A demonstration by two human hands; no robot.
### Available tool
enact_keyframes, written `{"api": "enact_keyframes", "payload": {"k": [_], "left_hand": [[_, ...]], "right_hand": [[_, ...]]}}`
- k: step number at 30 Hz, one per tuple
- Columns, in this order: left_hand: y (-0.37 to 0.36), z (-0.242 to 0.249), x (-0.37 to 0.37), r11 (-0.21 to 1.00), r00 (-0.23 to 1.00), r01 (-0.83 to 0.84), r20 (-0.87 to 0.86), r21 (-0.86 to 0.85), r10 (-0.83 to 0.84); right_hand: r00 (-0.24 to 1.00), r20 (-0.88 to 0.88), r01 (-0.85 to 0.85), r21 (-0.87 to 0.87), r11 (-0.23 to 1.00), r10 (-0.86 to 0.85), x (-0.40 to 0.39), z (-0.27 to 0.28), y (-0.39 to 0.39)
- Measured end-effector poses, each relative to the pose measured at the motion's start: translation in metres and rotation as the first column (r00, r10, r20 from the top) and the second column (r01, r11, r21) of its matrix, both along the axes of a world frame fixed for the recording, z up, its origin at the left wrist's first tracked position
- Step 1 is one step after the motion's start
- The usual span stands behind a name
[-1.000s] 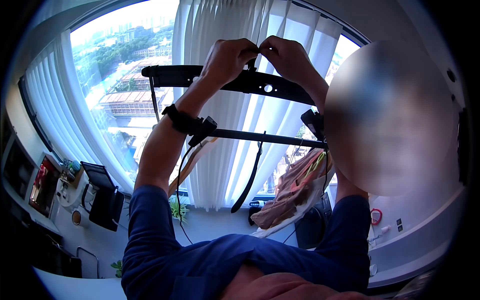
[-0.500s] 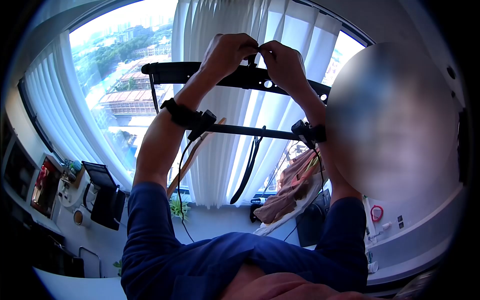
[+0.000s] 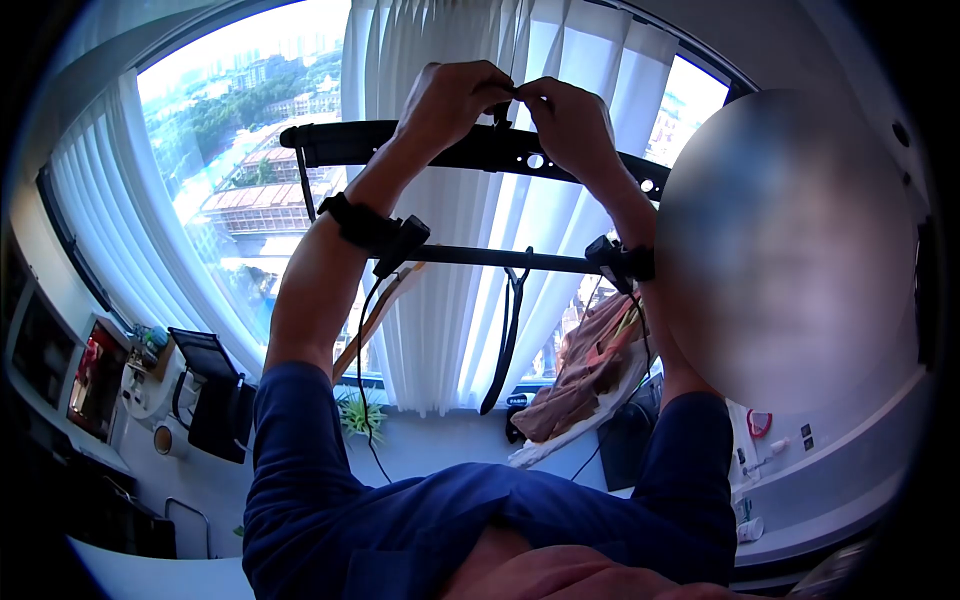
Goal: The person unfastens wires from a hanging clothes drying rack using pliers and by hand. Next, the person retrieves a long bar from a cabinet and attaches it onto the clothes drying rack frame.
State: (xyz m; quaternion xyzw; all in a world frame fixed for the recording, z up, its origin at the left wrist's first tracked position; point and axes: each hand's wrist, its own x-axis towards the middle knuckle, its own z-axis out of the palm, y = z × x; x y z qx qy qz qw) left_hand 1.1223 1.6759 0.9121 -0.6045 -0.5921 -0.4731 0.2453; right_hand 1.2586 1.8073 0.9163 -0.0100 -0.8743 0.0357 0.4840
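Note:
My left hand (image 3: 450, 100) and my right hand (image 3: 568, 115) are raised high, fingertips pinched together and almost touching. A small dark piece shows at the fingertips, but what they grip is too small to make out. Right below is a short black stem (image 3: 501, 117) on top of a long black frame (image 3: 470, 150), shaped like a wide hanger, with round holes along its right half. My forearms cross in front of it. A black crossbar (image 3: 500, 259) runs lower down, and a black strap-like strip (image 3: 505, 340) hangs from it. Both wrists wear black bands with small cabled devices.
White curtains (image 3: 430, 330) and a large window (image 3: 260, 170) stand ahead. Brownish cloth (image 3: 585, 370) hangs at lower right, near a green plant (image 3: 360, 412) further left. A black chair (image 3: 215, 400) is at left. A blurred oval (image 3: 790, 250) hides the right side.
Both hands stay pinched at the same spot. The hanging strip has swung slightly to the right at its lower end, and the view has shifted a little.

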Motion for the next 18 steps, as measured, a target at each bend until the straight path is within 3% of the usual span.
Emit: {"api": "enact_keyframes", "payload": {"k": [2, 4, 6, 15, 17, 18], "left_hand": [[0.000, -0.002, 0.000, 0.999, 1.000, -0.005, -0.004, 0.037, 0.005], [0.003, -0.006, -0.002, 0.996, 1.000, -0.013, -0.026, 0.084, 0.016], [0.005, -0.010, -0.003, 0.992, 0.999, -0.016, -0.047, 0.127, 0.022], [0.001, -0.012, 0.002, 0.977, 0.984, -0.114, -0.112, 0.183, 0.136], [0.004, -0.012, 0.006, 0.945, 0.946, -0.219, -0.185, 0.243, 0.267], [0.005, -0.011, 0.009, 0.945, 0.945, -0.219, -0.187, 0.244, 0.268]], "right_hand": [[0.999, -0.020, 0.047, 0.259, 0.965, -0.044, 0.003, 0.009, 0.006], [0.995, -0.021, 0.099, 0.340, 0.935, -0.097, 0.008, 0.022, 0.003], [0.972, -0.008, 0.200, 0.557, 0.806, -0.236, 0.011, 0.034, 0.001], [0.965, -0.095, 0.231, 0.756, 0.612, -0.247, 0.004, 0.066, -0.001], [0.965, -0.130, 0.226, 0.850, 0.475, -0.226, 0.004, 0.070, -0.003], [0.965, -0.132, 0.228, 0.850, 0.475, -0.226, 0.003, 0.071, -0.002]]}}
